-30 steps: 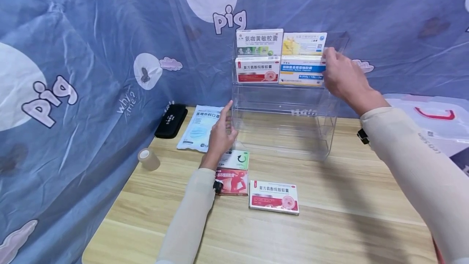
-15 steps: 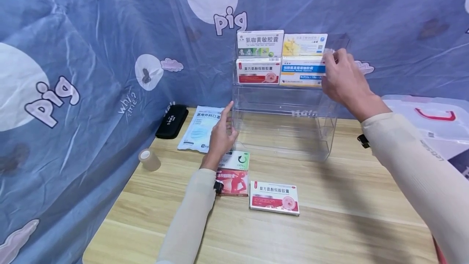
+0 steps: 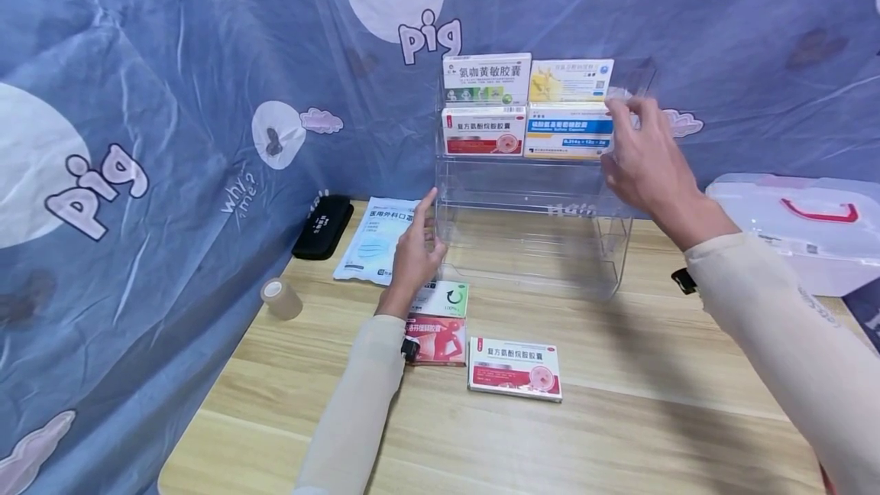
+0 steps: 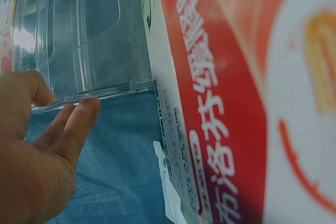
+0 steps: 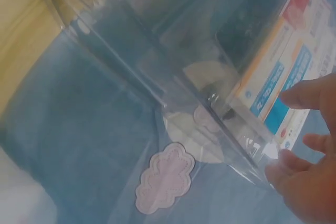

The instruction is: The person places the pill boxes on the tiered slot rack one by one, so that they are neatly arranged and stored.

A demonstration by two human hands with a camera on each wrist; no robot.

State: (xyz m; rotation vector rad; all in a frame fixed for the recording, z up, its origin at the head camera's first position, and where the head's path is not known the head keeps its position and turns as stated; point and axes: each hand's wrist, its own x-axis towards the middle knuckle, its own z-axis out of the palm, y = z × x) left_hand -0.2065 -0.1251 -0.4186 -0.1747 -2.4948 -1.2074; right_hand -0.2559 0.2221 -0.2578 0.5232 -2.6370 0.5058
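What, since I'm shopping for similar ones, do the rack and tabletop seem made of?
Rack: clear, glossy plastic, perhaps acrylic; the blue cloth shows through and edges glint. Tabletop: smooth, pale wood or wood-look laminate, by its streaky grain.

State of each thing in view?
Clear rack: upright
Racked boxes: standing, fronts showing
Left hand: pinching rack's left side
Right hand: at rack's right side, grip unclear
Front red-and-white box: flat
Red box: flat
Green-and-white box: flat
Black case: closed
Mask packet: flat
Tape roll: on end
Storage box: lid on
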